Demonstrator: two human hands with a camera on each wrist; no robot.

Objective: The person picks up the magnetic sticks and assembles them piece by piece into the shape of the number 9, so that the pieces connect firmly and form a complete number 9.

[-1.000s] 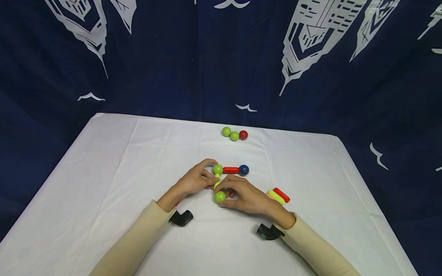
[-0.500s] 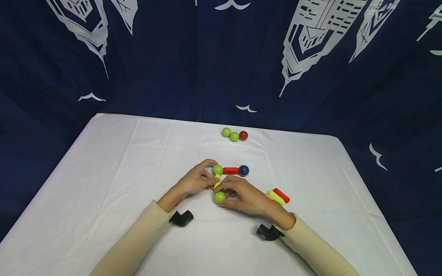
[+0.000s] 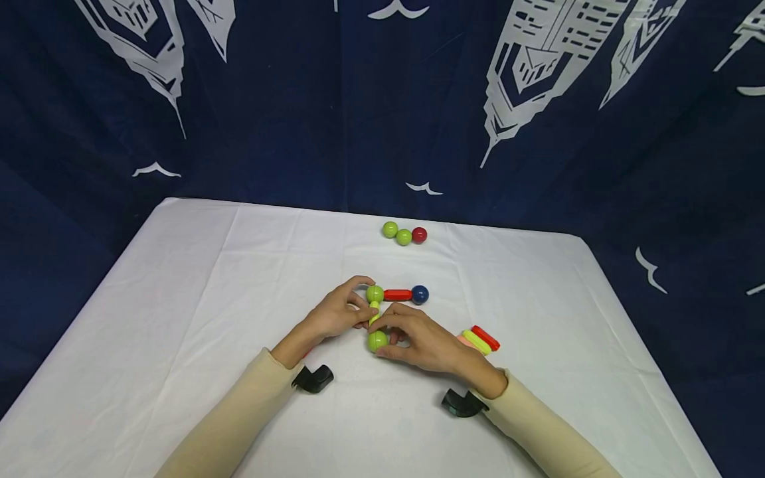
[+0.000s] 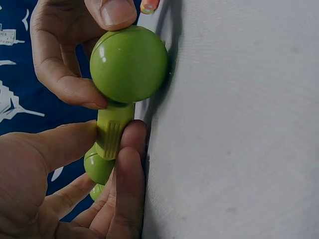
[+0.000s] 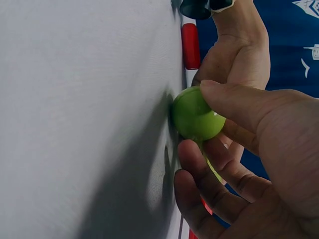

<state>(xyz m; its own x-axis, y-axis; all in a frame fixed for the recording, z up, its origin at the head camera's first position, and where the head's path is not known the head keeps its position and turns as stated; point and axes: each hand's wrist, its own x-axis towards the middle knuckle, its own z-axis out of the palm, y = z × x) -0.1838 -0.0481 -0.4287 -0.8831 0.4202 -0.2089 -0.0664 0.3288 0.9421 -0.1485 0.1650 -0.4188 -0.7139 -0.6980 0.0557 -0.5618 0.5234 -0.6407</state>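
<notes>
My left hand (image 3: 335, 313) pinches a yellow rod (image 4: 113, 132) between thumb and fingers. A green ball (image 4: 129, 64) is at the rod's near end, low over the white cloth. Thumb and fingers of my right hand (image 3: 427, 338) grip that ball. At the rod's far end is another green ball (image 3: 374, 294), with a left fingertip right at its top. From there a red rod (image 3: 397, 295) runs right to a dark blue ball (image 3: 420, 295). The right fingers partly cover the yellow rod in the head view.
Two green balls, one of them leftmost (image 3: 390, 230), and a red ball (image 3: 419, 236) lie at the back of the white-covered table (image 3: 251, 259). Beyond my right wrist lie red (image 3: 485, 337), yellow (image 3: 476, 342) and orange rods. Another red rod (image 5: 190, 46) lies by my left wrist.
</notes>
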